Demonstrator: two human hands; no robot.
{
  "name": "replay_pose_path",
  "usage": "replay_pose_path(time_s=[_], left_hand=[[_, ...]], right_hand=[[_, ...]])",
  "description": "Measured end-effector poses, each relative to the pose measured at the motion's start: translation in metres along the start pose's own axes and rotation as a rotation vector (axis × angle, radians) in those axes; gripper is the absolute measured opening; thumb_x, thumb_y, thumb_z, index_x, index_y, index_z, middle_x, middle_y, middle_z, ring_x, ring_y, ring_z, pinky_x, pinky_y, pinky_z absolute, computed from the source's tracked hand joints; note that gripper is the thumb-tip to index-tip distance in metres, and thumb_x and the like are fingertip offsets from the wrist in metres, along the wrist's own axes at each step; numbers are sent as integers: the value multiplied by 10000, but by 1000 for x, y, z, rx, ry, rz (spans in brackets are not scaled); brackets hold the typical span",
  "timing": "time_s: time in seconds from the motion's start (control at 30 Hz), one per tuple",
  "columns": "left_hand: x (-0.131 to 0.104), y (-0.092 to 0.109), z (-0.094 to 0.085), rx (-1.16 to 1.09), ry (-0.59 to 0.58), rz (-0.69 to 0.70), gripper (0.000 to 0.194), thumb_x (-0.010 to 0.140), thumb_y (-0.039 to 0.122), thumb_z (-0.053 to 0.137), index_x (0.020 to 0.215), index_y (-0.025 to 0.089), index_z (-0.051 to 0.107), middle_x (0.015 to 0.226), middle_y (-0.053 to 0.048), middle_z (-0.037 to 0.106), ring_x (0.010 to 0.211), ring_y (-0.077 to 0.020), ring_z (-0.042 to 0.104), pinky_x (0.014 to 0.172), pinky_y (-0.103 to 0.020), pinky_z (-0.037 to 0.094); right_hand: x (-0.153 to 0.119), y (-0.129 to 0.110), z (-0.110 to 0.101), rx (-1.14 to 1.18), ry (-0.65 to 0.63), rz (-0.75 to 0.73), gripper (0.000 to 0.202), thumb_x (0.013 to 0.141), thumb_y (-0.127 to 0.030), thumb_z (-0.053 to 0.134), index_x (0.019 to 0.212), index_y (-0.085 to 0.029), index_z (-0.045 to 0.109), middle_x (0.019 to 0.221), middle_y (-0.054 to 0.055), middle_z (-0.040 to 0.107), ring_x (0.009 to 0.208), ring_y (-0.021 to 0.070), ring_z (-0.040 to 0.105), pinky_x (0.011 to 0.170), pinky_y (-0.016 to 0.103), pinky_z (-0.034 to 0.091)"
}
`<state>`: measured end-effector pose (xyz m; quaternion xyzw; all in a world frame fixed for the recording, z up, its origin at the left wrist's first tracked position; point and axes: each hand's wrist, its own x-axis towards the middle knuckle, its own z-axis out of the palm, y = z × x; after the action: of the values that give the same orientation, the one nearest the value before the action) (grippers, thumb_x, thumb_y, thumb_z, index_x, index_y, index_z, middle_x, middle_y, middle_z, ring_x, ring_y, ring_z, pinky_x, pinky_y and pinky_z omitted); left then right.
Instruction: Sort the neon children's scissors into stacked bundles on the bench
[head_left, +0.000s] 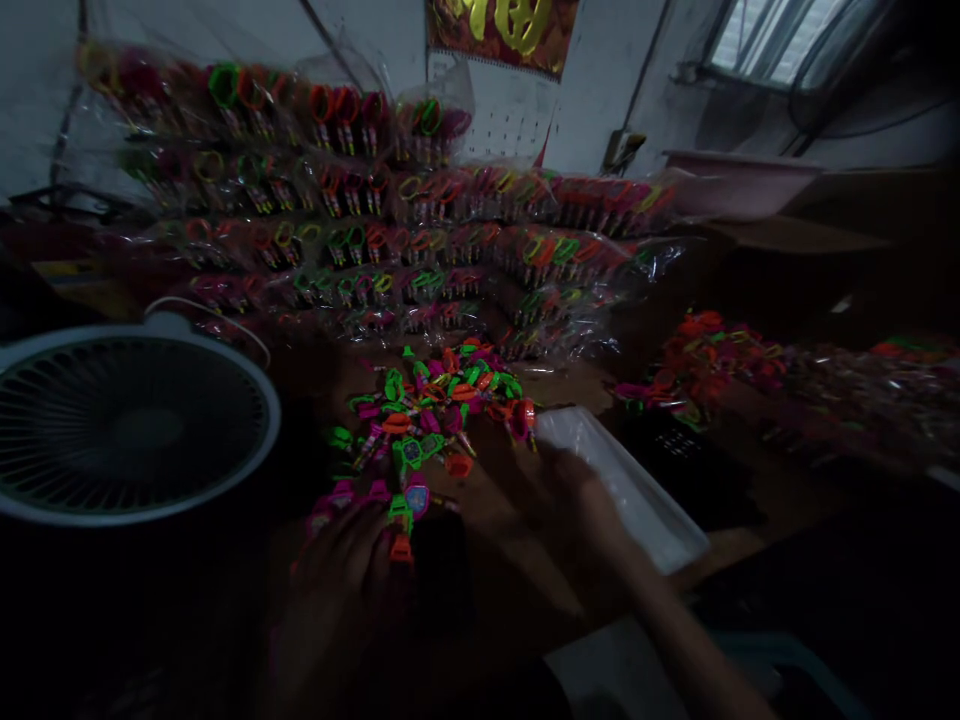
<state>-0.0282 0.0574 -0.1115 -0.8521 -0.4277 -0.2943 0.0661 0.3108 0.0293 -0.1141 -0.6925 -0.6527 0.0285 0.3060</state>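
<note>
Small toy watches [411, 452] in green, orange and pink lie heaped on the brown table, several with a thin candy-like stick attached. My left hand [341, 550] rests over the near edge of the heap, fingers spread and touching a few pink watches. Beside its fingertips are a green watch [400, 512] and an orange one [401, 547]. My right hand [577, 490] is smeared by motion between the heap and a white plastic tray [637, 490]; its fingers do not show clearly. Just past it an orange watch [525, 412] stands at the heap's right edge.
Stacked clear bags of toy watches [360, 240] line the wall. A round fan [142, 425] lies at the left. More watches [701, 360] are piled at the right, near a dark block [690, 470]. A pink basin [739, 185] sits behind. A dark block [442, 570] lies near my left hand.
</note>
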Motion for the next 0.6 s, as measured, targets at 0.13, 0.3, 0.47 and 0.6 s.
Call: replay_pose_path(time_s=[0.13, 0.3, 0.47, 0.6], left_hand=[[0, 2, -2, -9, -8, -7, 353, 918, 296, 389, 1216, 175, 534, 1237, -63, 586, 1184, -243, 488, 1058, -463, 334], [1, 2, -4, -8, -36, -38, 354, 923, 296, 366, 1213, 179, 531, 1252, -67, 573, 1213, -245, 463, 1045, -459, 347], [-1, -3, 0, -7, -13, 41, 323, 906, 271, 400, 1169, 170, 559, 1234, -64, 587, 1189, -246, 486, 1040, -456, 355], [-1, -2, 1, 0, -6, 40, 335, 890, 294, 434, 1172, 172, 569, 1243, -71, 584, 1189, -263, 489, 1052, -481, 335]], right_hand=[[-2, -93, 71, 17, -325, -105, 299, 848, -160, 468, 1108, -182, 614, 1097, 110, 643, 931, 224, 636, 776, 291, 503], [15, -111, 107, -99, -475, 38, 330, 832, -29, 401, 1062, -104, 625, 868, 186, 678, 804, 275, 663, 686, 358, 506], [8, -102, 85, 112, -346, 65, 292, 839, -92, 476, 1105, -146, 585, 860, 114, 676, 887, 222, 634, 741, 305, 494], [0, -79, 41, 908, -145, 219, 241, 846, -338, 543, 1021, -174, 562, 808, 28, 631, 667, 138, 591, 575, 230, 475]])
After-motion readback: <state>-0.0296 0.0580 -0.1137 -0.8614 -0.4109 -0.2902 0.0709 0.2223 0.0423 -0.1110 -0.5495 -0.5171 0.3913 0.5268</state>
